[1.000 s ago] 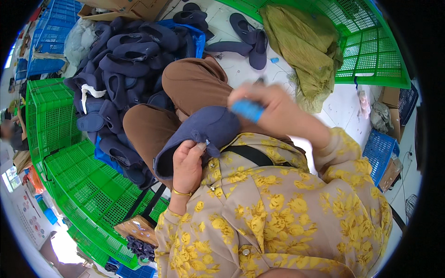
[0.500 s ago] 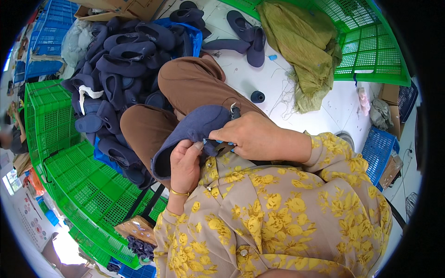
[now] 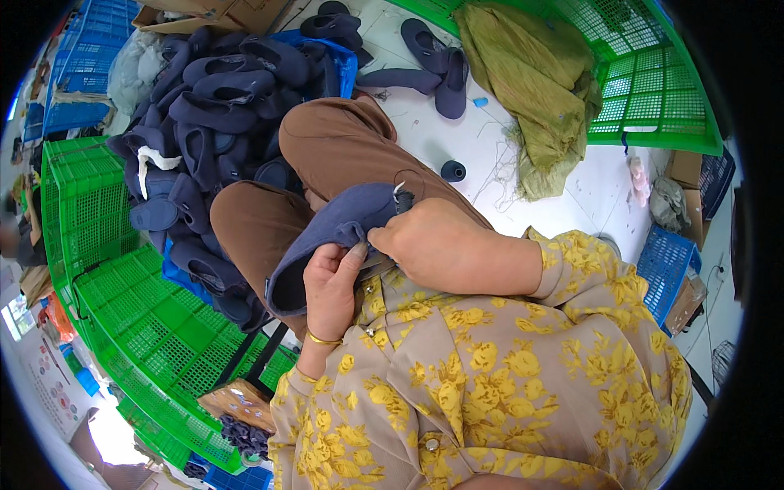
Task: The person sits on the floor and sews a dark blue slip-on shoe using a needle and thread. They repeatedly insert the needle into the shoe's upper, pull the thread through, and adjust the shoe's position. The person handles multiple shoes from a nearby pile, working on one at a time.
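Observation:
A navy fabric shoe upper (image 3: 331,237) lies across my lap, over my brown trousers (image 3: 327,147). My left hand (image 3: 331,286) grips its lower edge from below, thumb on the cloth. My right hand (image 3: 433,245) is closed on the upper's right end, next to a small dark tab with white thread. What the right fingers pinch is hidden under the hand. Both sleeves are yellow flowered cloth.
A heap of navy shoe uppers (image 3: 212,106) fills a blue crate at my left. Green plastic crates (image 3: 122,327) stand lower left and another (image 3: 653,90) at upper right, with an olive cloth (image 3: 531,73) draped over it. A dark thread spool (image 3: 452,171) sits on the white floor.
My right hand came down from in front of the camera, where it held a blue object, onto the shoe upper's right end. The left hand kept its grip.

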The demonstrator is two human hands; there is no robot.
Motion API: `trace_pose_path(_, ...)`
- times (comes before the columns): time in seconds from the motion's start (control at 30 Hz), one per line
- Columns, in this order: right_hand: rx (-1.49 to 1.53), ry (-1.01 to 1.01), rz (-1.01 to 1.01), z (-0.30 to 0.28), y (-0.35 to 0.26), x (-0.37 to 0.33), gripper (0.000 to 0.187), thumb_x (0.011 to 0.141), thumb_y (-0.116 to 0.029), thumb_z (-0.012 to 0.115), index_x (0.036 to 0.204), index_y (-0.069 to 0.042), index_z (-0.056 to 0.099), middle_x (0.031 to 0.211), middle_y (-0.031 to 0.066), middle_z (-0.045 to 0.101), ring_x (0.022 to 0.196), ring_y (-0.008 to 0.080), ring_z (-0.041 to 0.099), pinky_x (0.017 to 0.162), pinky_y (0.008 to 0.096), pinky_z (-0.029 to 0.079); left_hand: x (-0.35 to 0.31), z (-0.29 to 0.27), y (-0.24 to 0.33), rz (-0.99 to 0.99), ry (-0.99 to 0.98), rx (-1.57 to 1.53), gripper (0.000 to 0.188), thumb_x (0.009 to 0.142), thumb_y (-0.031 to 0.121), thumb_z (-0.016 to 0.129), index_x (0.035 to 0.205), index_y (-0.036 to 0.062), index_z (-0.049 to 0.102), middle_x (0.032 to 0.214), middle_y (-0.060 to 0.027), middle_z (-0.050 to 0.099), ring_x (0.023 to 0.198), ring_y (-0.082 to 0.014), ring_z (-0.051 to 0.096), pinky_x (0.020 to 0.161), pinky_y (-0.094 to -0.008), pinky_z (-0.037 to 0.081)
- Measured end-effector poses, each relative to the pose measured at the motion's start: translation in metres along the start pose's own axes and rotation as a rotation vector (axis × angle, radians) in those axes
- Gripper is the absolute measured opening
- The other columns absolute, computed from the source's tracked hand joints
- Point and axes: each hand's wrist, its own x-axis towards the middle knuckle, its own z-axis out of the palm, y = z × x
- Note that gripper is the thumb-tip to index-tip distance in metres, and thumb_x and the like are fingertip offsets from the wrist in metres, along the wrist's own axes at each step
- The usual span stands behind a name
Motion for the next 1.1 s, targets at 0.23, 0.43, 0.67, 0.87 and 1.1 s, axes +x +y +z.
trace_pose_path(0.23,-0.052,-0.019,0.076,-0.004,-0.009,-0.003,0.016,0.074,-0.008,0.062,0.088,-0.002,0.065,0.074,0.0142,0.067,0.070,0.0302,0.068,0.060,0.0405,0.053,0.001,0.006,0.001,0.057,0.050,0.048,0.012,0.090,0.006,0.069,0.092,-0.0023,0.061,0.085,-0.0002,0.062,0.074,-0.0033,0.053,0.065,-0.0185,0.044)
trace_pose_path(0.43,-0.034,-0.013,0.032,-0.004,0.002,0.004,0.010,0.075,-0.008,0.061,0.083,-0.003,0.065,0.074,0.0143,0.067,0.072,0.0307,0.069,0.062,0.0411,0.054,-0.003,0.000,-0.001,0.029,0.048,0.130,0.006,0.088,-0.004,0.065,0.090,-0.0038,0.059,0.085,-0.0039,0.063,0.074,-0.0060,0.057,0.067,-0.0187,0.046)
trace_pose_path(0.67,-0.072,-0.064,0.049,0.000,-0.003,0.013,0.010,0.077,-0.006,0.059,0.084,-0.004,0.066,0.074,0.0141,0.067,0.075,0.0329,0.068,0.066,0.0434,0.053,-0.001,0.001,0.001,0.024,0.065,0.246,0.005,0.089,-0.004,0.064,0.092,-0.0045,0.060,0.085,-0.0037,0.064,0.076,-0.0067,0.058,0.069,-0.0196,0.048)
trace_pose_path(0.87,0.095,-0.015,0.097,-0.006,0.014,0.008,0.018,0.077,-0.005,0.059,0.092,-0.009,0.066,0.075,0.0156,0.065,0.079,0.0349,0.066,0.070,0.0464,0.051,0.000,-0.009,0.009,-0.038,-0.020,0.051,0.013,0.092,0.008,0.067,0.096,-0.0037,0.064,0.086,-0.0017,0.065,0.077,-0.0057,0.057,0.070,-0.0197,0.046)
trace_pose_path(1.1,0.379,0.002,0.054,-0.005,0.036,0.015,0.032,0.076,-0.001,0.056,0.102,-0.012,0.070,0.089,0.0170,0.068,0.084,0.0377,0.064,0.073,0.0430,0.050,0.005,-0.014,0.006,-0.070,-0.103,-0.070,0.015,0.094,0.009,0.062,0.101,-0.0036,0.065,0.090,-0.0007,0.065,0.080,-0.0056,0.056,0.074,-0.0200,0.045)
